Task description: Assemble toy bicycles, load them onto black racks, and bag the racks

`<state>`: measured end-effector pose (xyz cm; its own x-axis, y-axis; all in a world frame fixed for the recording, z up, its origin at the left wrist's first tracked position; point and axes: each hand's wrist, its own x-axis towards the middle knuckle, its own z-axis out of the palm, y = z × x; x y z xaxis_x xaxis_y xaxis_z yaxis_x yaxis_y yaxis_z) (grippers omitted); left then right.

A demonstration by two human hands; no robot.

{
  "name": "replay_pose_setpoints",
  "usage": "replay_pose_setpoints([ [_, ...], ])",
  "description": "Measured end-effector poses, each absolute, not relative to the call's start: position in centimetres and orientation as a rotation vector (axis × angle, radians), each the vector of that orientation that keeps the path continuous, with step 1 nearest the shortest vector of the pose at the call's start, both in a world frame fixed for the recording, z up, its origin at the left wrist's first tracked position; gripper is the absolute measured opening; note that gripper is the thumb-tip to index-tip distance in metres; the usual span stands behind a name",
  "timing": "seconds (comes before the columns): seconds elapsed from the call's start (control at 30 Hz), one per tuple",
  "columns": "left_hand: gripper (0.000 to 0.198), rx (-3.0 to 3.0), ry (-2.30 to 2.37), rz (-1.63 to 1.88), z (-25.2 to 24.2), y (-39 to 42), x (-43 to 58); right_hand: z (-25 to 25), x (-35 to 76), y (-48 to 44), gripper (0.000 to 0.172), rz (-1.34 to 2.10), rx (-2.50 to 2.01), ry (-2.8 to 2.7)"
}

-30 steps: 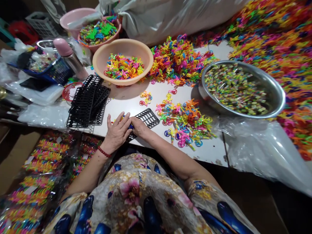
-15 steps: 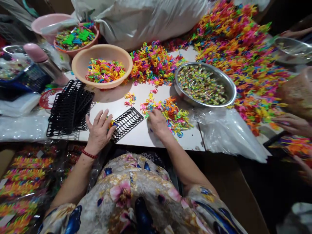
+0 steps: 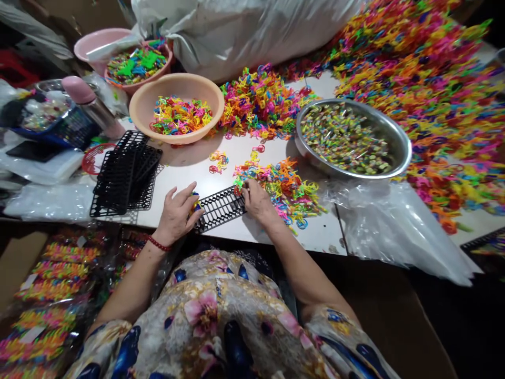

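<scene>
The right grip, the bent fingers of the right hand (image 3: 258, 201), is drawn together by the right end of a black plastic frame (image 3: 223, 205); whether it pinches the bright green piece (image 3: 239, 181) beside the fingertips I cannot tell. The left hand (image 3: 177, 215) has a loose, open grip, thumb and fingers parted around blue and yellow pieces (image 3: 195, 202) at the frame's left end. A second ago both hands met there; half a second ago the right hand was at the loose heap (image 3: 294, 181), and now its fingertips have come closer to the frame. That likely makes this the middle of a pick-up, with most of the frame's slots bare.

The frame lies flat on the worktop (image 3: 179, 168), slanting between the hands, its right end just beside the heap. Further out, a small cluster (image 3: 218, 161) lies beyond the frame, a stack of black frames (image 3: 122, 179) to the left, and a metal bowl (image 3: 403, 150) to the right.
</scene>
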<state>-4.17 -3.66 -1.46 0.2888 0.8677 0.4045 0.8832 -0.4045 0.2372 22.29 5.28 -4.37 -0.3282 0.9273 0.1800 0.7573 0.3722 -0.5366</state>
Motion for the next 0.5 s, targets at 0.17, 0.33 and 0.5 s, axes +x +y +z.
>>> replay_pose_setpoints([
  [0.17, 0.053, -2.533, -1.686, -0.727, -1.5, -3.6, -3.8, -4.6, 19.6, 4.4, 0.015, 0.861, -1.282, -2.050],
  [0.33, 0.076, -2.589, -1.684, -0.720, -1.3, -3.6, -3.6, -4.9, 16.4, 3.6, 0.019, 1.040, -1.088, -2.001],
  [0.5, 0.079, -2.605, -1.653, -0.696, -1.2, -3.6, -3.6, -5.7, 14.3, 3.4, 0.023, 1.111, -1.017, -2.014],
])
